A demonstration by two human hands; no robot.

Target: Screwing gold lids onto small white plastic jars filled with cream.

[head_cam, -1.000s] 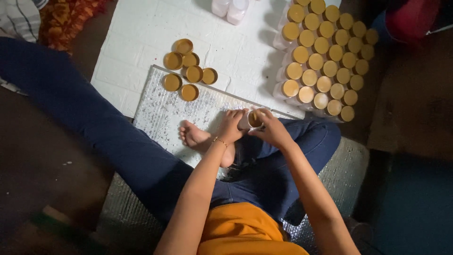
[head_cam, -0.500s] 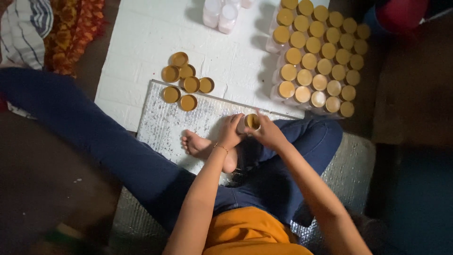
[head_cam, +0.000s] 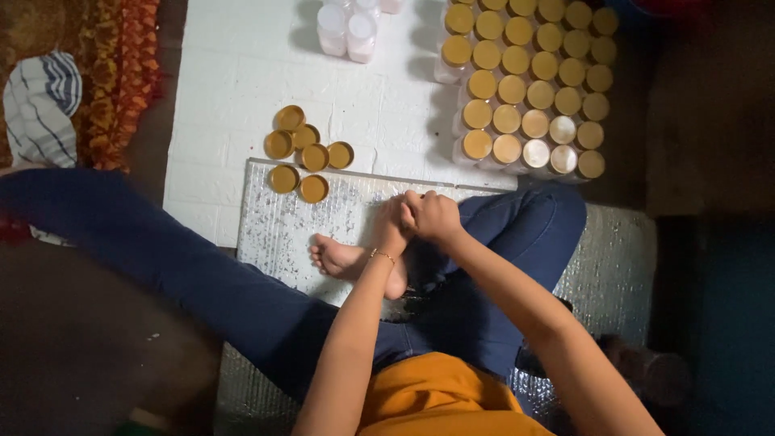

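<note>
While our left hand (head_cam: 393, 224) and right hand (head_cam: 434, 216) press together, clasping something hidden, we log loose gold lids (head_cam: 303, 153) far left and gold-capped jars (head_cam: 529, 89) far right.

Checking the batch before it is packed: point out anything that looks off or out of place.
Nothing looks spilled or damaged. The capped jars stand in tidy rows, two uncapped jars stand apart, and seven loose gold lids lie clustered, some overlapping.
</note>
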